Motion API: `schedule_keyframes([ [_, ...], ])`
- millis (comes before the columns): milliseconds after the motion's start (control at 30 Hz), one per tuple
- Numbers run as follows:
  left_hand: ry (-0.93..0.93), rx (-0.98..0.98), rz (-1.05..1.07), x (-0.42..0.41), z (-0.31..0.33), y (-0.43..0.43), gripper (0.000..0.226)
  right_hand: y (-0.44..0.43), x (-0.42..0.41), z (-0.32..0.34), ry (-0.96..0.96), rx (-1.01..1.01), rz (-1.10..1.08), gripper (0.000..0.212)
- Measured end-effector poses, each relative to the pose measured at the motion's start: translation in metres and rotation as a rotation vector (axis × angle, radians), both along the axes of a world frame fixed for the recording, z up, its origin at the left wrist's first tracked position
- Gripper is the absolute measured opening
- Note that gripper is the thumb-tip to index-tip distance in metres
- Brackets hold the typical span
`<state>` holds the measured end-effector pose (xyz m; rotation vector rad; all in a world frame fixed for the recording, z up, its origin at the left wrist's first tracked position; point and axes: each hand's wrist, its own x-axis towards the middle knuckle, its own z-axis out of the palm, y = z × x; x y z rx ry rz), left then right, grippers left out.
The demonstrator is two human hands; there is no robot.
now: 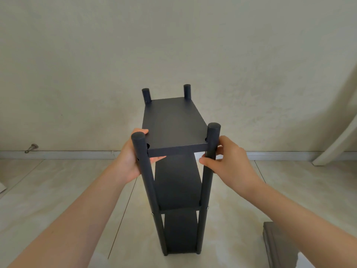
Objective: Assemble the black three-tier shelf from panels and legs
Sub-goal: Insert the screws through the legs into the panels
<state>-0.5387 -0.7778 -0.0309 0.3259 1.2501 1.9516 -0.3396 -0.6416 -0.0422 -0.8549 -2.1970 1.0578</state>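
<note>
Grip, both hands engaged: left hand point(133, 157) pinches the top panel point(173, 122) at its near-left corner, thumb above, fingers beneath; right hand point(228, 157) curls round the near-right leg point(207, 186) just under that panel.

Black three-tier shelf point(179, 186) stands upright on the tiled floor point(58, 190), near the wall point(173, 45). Judged rigid and light, but tall, narrow and tip-prone; best held on a leg beside a tier joint.

Far legs point(146, 94) are hidden below the top panel. Bottom panel point(180, 233) is in shadow. Top-corner fastenings cannot be made out. Small screw heads point(207, 207) show at mid-tier.

no readable text, labels or numbers
</note>
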Motion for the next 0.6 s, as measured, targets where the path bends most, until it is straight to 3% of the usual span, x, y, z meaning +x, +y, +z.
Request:
schedule_keyframes([
  [200, 0.137, -0.175, 0.167, -0.002, 0.008, 0.007, 0.016, -0.017, -0.004, -0.005, -0.008, 0.085, -0.071, 0.031],
  [400, 0.465, -0.279, 0.52, 0.02, 0.005, -0.018, 0.027, -0.02, -0.003, -0.002, 0.031, 0.023, -0.053, 0.032],
  [467, 0.533, -0.247, 0.528, 0.037, 0.008, -0.025, 0.033, -0.019, -0.003, 0.002, 0.035, -0.019, -0.037, 0.034],
  [533, 0.589, -0.222, 0.495, 0.048, 0.011, -0.031, 0.056, -0.017, -0.004, 0.005, 0.026, -0.04, -0.026, 0.035],
  [600, 0.639, -0.219, 0.452, 0.055, 0.01, -0.032, 0.051, -0.017, -0.004, 0.007, 0.021, -0.041, -0.009, 0.035],
])
